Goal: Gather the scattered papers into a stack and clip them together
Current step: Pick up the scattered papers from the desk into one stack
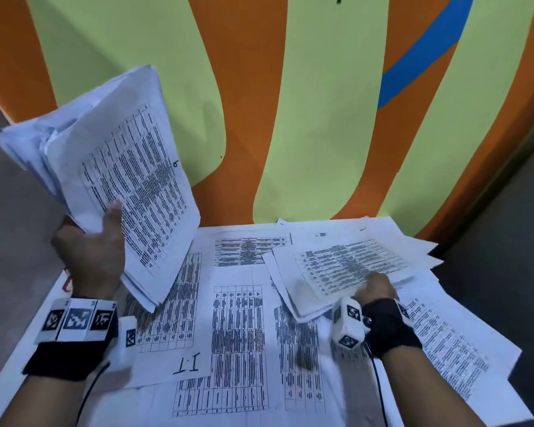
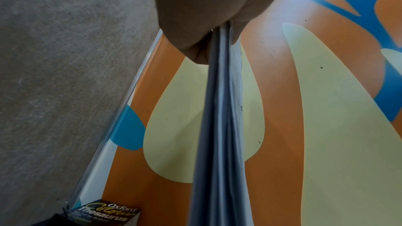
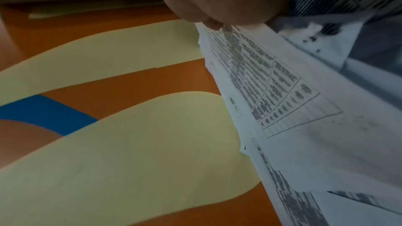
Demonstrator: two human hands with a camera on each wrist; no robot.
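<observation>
Papers (image 1: 238,328) lie scattered over the table's near half; the left hand (image 1: 90,241) grips a gathered stack (image 1: 121,180), raised at ten o'clock. Right hand (image 1: 378,288) pinches a loose sheaf (image 1: 336,266) at three o'clock, nearer the remaining sheets.

- paper stack (image 1: 111,167): thin matt white sheets, printed, edges a bit crumpled
- loose papers (image 1: 238,318): same matt printed paper
- tabletop (image 1: 321,118): smooth, slight sheen, probably laminate
- wrist bands (image 1: 389,328) at 5 o'clock: black cloth
- floor (image 2: 54,75): rough, grainy grey
</observation>
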